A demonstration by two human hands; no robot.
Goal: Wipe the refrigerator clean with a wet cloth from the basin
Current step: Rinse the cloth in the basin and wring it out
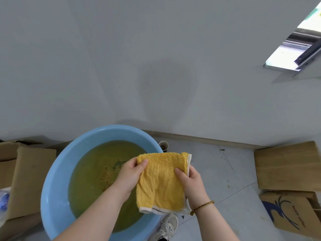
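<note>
A yellow terry cloth (162, 181) with a white hem hangs spread between both hands, above the right edge of a blue basin (57, 185). My left hand (131, 174) pinches its upper left corner. My right hand (189, 183) grips its right side, thumb on the front. The basin holds murky yellow-green water. No refrigerator is in view.
Cardboard boxes (29, 178) stand left of the basin. Wooden boards and a printed carton (288, 166) lean at the right. A small cup (163, 146) sits by the grey wall behind the basin. A white sneaker (167, 226) is below the cloth.
</note>
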